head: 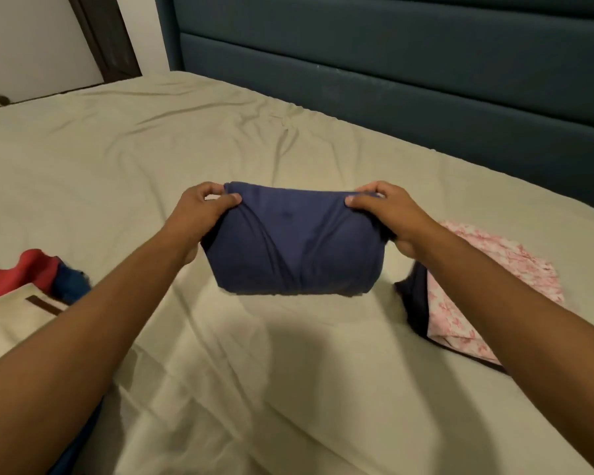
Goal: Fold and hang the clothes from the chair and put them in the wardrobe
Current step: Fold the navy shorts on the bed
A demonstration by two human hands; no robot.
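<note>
A: Quick one. What's held?

B: Navy garment (pixel 294 241), already folded down to a compact bundle, lifted clear of the bed sheet (pixel 220 337), hanging between both hands. Left hand (pixel 204 209) pinches the top left corner, thumb in front, fingers curled behind. Right hand (pixel 379 209) pinches the top right corner the same way. Both grasping, neither slack.

A: Step?

B: Looks like the last fold or the set-down of a finished piece. My guess only.

A: How to do it well?

B: Keep both pinches level so the top edge stays straight. The cloth sags and creases toward the middle, so pull the corners gently apart before lowering. Lay the bottom edge down first, then let the top follow and flatten it.

A: Where does it go?

B: Probably the folded pile under the right forearm: pink floral piece (pixel 494 286) on something dark. Square the edges to it.

A: Other side?

B: Loose clothes (pixel 24 289) beside the left forearm, red, blue, cream, apparently unfolded. Keep the bundle away from those.

A: Wardrobe? Chair?

B: Neither in view.
</note>
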